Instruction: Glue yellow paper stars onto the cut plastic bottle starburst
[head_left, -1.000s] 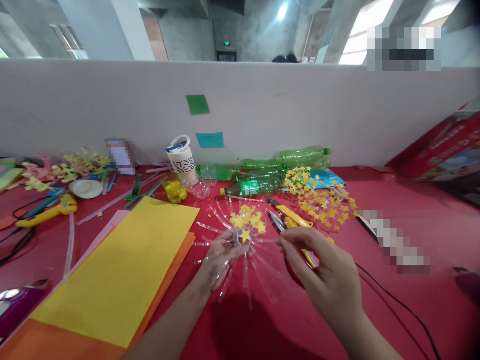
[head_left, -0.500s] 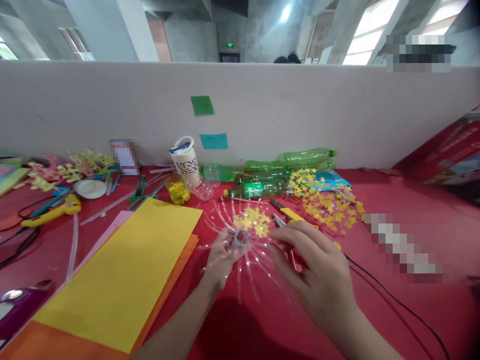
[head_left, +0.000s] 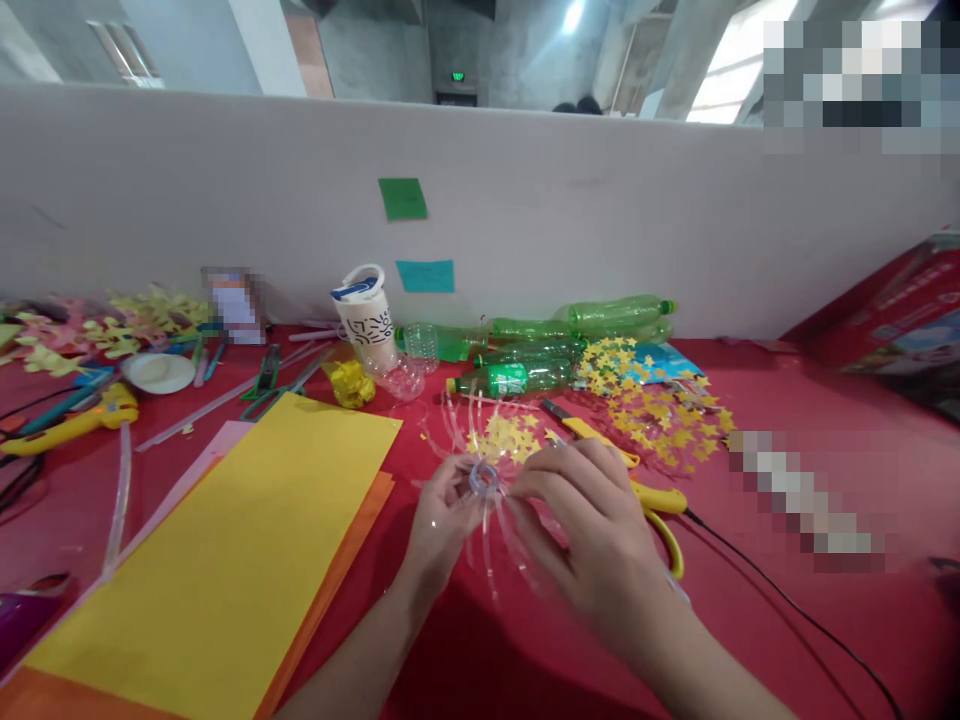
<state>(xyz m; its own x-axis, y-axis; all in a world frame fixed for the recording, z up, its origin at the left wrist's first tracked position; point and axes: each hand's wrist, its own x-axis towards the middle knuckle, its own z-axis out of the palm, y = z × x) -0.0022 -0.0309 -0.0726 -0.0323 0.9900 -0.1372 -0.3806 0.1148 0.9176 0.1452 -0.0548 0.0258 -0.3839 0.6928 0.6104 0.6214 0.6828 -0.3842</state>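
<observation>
Head view: right hand (head_left: 592, 525), grip unclear, has neared the plastic ring (head_left: 493, 483) pinched by left hand (head_left: 441, 510).

- Two bare hands: one left hand (head_left: 442, 515) and one right hand (head_left: 589, 520).
- One clear plastic bottle neck (head_left: 484, 481), its cut strips too faint to count.
- Yellow paper stars (head_left: 508, 440): dozens, too crowded for an exact number.
- Green plastic bottles (head_left: 544, 378): at least four, some overlapping.
- One white tumbler (head_left: 366, 322).
- Two paper notes: one green note (head_left: 403, 199), one blue note (head_left: 425, 276).
- One yellow sheet (head_left: 232, 560) and one pink sheet (head_left: 202, 482); the number of orange sheets (head_left: 330, 590) is hidden.
- One yellow glue gun (head_left: 112, 406) at far left.
- One white dish (head_left: 157, 373).
- One yellow utility knife (head_left: 589, 430).
</observation>
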